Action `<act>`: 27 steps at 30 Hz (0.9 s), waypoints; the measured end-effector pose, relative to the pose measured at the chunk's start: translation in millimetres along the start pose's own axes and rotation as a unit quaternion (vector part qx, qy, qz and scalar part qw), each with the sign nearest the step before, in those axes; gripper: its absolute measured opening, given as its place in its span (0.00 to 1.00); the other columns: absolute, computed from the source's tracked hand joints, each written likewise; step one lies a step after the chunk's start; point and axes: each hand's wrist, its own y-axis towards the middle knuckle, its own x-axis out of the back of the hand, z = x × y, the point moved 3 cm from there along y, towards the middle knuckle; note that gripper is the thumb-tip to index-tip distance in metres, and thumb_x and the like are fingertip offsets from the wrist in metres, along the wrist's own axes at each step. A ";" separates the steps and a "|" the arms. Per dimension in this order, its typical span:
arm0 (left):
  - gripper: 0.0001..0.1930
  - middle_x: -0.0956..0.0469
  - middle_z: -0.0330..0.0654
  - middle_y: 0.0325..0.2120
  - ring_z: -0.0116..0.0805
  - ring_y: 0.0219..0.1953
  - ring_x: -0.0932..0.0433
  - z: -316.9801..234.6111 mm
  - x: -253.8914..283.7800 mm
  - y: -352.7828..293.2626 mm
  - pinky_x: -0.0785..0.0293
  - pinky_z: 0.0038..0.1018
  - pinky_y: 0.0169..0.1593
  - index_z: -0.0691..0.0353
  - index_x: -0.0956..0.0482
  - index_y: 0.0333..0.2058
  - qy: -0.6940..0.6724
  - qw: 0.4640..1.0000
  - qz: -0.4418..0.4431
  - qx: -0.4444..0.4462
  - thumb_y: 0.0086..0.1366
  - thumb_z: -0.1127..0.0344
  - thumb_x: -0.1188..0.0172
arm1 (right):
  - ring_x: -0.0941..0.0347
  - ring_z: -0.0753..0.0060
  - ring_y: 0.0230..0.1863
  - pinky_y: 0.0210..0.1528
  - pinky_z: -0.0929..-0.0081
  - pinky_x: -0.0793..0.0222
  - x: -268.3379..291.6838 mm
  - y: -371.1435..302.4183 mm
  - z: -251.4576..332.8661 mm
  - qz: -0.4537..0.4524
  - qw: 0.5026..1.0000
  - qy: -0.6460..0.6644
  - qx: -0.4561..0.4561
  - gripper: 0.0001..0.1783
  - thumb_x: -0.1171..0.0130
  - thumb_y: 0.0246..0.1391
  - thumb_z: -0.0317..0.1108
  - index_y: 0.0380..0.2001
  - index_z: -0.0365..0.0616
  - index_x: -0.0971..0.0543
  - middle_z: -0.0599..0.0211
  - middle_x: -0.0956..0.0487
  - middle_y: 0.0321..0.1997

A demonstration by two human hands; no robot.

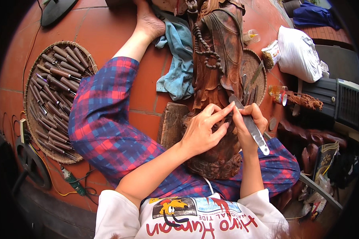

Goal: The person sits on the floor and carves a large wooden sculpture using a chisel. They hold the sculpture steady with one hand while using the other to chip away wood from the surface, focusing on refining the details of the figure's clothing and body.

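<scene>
A dark reddish-brown carved wooden statue (217,44), with robe folds and a string of beads, lies lengthwise in front of me with its base between my legs. My right hand (251,119) is closed around a flat grey metal blade (249,125), which slants across the statue's lower part and has a pale, holed end. My left hand (205,129) rests on the carving, thumb and index finger apart. Its index fingertip touches or nearly touches the blade's far tip. The wood right under my fingers is partly hidden.
A round woven tray (89,59) full of wooden-handled carving tools (54,107) stands left. Another woven tray (261,85) with metal tools lies right of the statue. Around are a blue cloth (179,59), a wood block (171,125), a white sack (297,53), a jar (277,91) and a green power tool (73,180).
</scene>
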 end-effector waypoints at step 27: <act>0.07 0.19 0.44 0.40 0.30 0.43 0.20 14.4 6.1 9.7 0.23 0.25 0.47 0.67 0.18 0.40 -0.079 0.985 -0.029 0.153 0.65 0.73 0.36 | 0.20 0.63 0.47 0.60 0.56 0.29 10.4 -20.5 -41.6 -0.109 0.976 0.190 -0.012 0.10 0.30 0.47 0.17 0.30 0.39 0.21 0.59 0.18 0.35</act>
